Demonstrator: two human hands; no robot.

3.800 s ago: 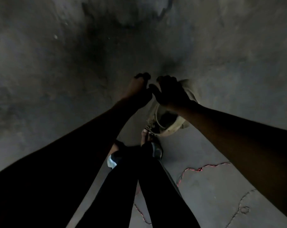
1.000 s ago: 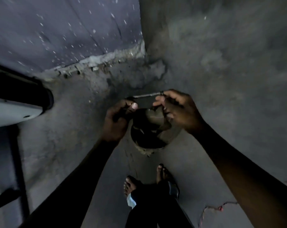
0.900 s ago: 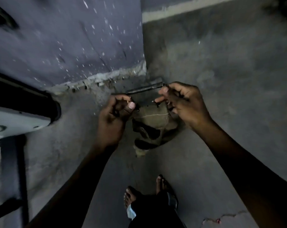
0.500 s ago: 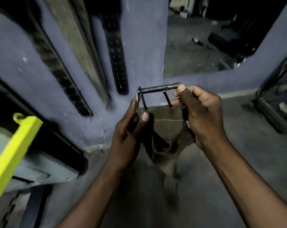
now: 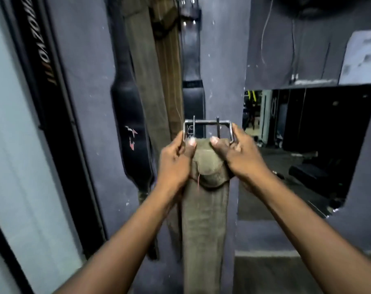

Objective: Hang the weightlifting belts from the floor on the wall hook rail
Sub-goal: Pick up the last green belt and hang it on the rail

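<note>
An olive suede weightlifting belt (image 5: 204,219) hangs straight down from my two hands in front of the blue-grey wall. My left hand (image 5: 176,162) grips the left side of its metal buckle (image 5: 208,124), and my right hand (image 5: 237,155) grips the right side. Both thumbs press on the belt's folded top end. Several other belts hang on the wall ahead: a black padded belt (image 5: 131,132), an olive belt (image 5: 146,66), a brown belt (image 5: 170,66) and a black leather belt (image 5: 192,60). Their tops reach the frame's upper edge, where the hook rail is barely visible.
A black-framed pale panel with lettering (image 5: 46,66) stands at the left. A wall mirror (image 5: 307,141) on the right reflects the dark gym room. Thin cables (image 5: 265,28) hang above the mirror. The wall corner (image 5: 246,49) lies just right of the belts.
My view rose from the floor to the wall. Both hands lifted the belt by its buckle, and it has uncoiled to hang straight down close to the hung belts.
</note>
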